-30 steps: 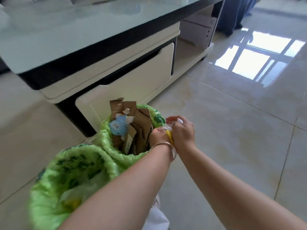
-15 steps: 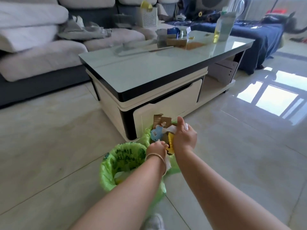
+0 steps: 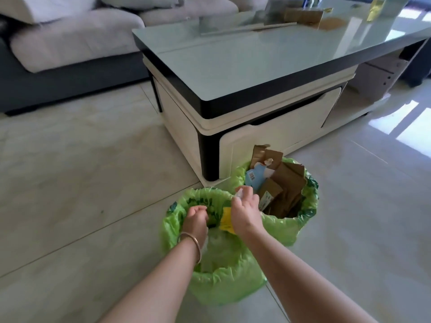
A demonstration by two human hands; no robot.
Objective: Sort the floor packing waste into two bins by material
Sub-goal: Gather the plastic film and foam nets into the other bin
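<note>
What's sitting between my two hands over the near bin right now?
In the head view, a yellow piece of packing lies between the left hand and the right hand, right against the right hand, over the near green-lined bin.

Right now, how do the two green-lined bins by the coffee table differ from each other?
The far bin, nearest the coffee table, is stuffed with brown cardboard that sticks up past its rim; the near bin holds pale, soft-looking plastic lower down. Both hands, left hand and right hand, work over the near bin, with a yellow piece between them; nobody touches the far bin. Both share the same green liner bags.
</note>
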